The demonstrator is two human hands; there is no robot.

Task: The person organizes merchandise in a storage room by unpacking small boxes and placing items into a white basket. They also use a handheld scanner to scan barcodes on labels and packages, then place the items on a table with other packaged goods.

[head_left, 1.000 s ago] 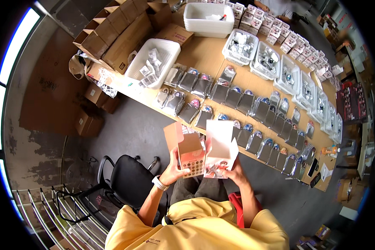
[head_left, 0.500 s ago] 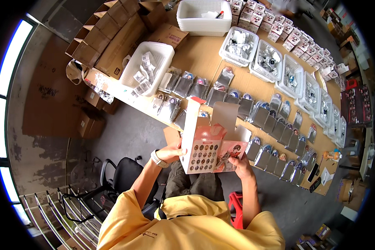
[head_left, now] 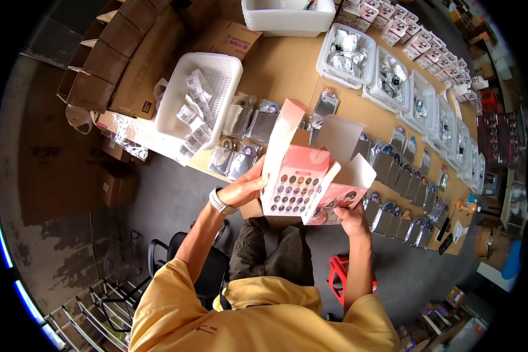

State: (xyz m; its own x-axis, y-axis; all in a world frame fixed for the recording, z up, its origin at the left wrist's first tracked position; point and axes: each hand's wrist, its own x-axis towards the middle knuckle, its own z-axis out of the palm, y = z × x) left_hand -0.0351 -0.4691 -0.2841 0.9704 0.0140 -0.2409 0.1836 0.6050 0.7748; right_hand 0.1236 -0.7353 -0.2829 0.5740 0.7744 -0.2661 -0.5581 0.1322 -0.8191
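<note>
My left hand [head_left: 249, 188], with a watch on the wrist, grips the left side of an open pink printed box [head_left: 292, 185] showing rows of small round pictures. My right hand [head_left: 350, 217] holds the lower front of the adjoining pink box part [head_left: 330, 205] with a printed character and raised white flaps; whether these are one box or two pressed together I cannot tell. Both are held above my lap, before the table edge. Behind them lie rows of flat dark packets [head_left: 257, 126] with colourful round tops, partly hidden by the flaps.
A white basket [head_left: 169, 120] of small packets stands left, beside tall brown cartons [head_left: 111, 50]. Plastic baskets [head_left: 343, 58] of silvery packets line the back, with rows of small boxes [head_left: 416, 44] behind. A black chair [head_left: 199, 276] and red stool [head_left: 338, 276] flank my legs.
The boxes have turned and risen slightly up and to the right, the round-picture panel now facing me with taller flaps. The camera view has shifted, bringing the table's left end closer.
</note>
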